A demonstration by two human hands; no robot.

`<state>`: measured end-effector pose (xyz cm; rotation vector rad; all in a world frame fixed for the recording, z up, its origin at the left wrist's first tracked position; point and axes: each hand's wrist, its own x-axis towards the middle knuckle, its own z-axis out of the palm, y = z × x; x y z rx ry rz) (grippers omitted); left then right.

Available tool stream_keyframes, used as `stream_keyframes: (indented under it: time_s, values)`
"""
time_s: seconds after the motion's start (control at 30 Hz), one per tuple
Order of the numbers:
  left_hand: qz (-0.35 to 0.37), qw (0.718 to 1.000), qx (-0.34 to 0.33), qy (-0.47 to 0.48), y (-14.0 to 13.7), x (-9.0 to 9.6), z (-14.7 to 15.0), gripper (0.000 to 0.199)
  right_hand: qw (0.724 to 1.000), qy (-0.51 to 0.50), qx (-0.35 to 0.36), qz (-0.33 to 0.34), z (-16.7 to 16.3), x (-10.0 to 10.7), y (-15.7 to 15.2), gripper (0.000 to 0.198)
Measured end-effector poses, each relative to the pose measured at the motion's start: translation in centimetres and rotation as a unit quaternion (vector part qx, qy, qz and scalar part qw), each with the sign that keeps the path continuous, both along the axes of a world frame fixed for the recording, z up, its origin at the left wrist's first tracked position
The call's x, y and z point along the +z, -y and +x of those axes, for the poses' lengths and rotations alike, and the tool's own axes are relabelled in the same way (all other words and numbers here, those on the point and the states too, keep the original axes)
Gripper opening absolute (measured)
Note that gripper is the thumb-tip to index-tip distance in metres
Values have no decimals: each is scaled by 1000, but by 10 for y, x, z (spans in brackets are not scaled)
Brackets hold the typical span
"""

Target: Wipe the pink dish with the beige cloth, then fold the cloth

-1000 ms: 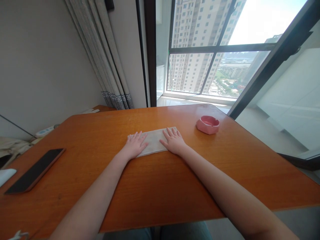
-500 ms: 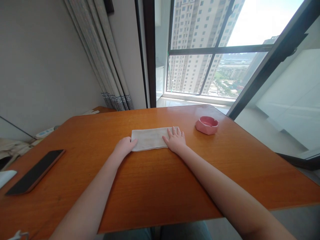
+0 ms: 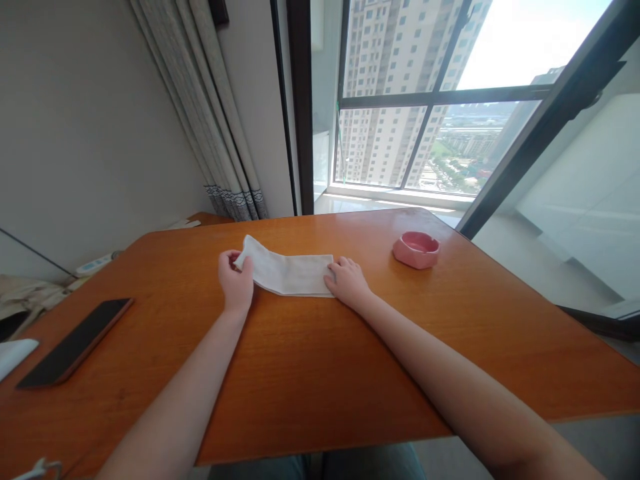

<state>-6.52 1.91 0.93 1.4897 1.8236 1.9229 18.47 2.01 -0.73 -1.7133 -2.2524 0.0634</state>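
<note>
Bright daylight enters through a large window [image 3: 385, 147] beyond the far edge of a glossy orange-brown wooden table [image 3: 320, 373], with a gray curtain [image 3: 210, 113] hanging past its far left corner. From my remote post, through the head camera, I see both bare arms reaching over the near edge to a white cloth [image 3: 300, 275] around the table's middle, closer to the far edge than the near one. The left hand [image 3: 236, 285] pinches the cloth's left end between thumb and curled fingers and holds it up off the wood. The right hand [image 3: 347, 280] rests on the right end, fingers bent and close together; I cannot tell whether they grip the edge or only press it. To handle this well, I would judge, the right hand should pin its end firmly while the left raises its end evenly, pinching every layer so none slips or skews. The cloth is a plain, narrow strip, apparently folded, soft and lightly creased: flat on the right, curving upward on the left. A pink faceted bowl [image 3: 414, 258] sits near the far right corner, well apart from it.
</note>
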Motion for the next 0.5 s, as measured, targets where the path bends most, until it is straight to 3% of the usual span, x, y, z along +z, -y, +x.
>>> stream_keyframes:
  time_s: [0.07, 0.13, 0.23, 0.3, 0.37, 0.5]
  values:
    - [8, 995, -54, -84, 10, 4, 15, 15, 999, 7, 46, 0, -8, 0, 6, 40]
    - [-18, 971, -137, -195, 17, 4, 30, 15, 995, 9, 95, -10, -15, 1, 11, 45]
    - [-79, 890, -300, -333, 20, -2, 48, 16, 991, 10, 135, -23, -20, 3, 15, 46]
    - [-105, 849, -359, -373, 19, -8, 55, 13, 991, 10, 134, -23, -21, 4, 15, 40]
    - [-109, 841, -369, -381, 18, -11, 59, 10, 991, 12, 129, -19, -20, 3, 14, 34]
    - [-84, 856, -355, -366, 21, -11, 61, 12, 991, 11, 133, -8, -20, 1, 12, 31]
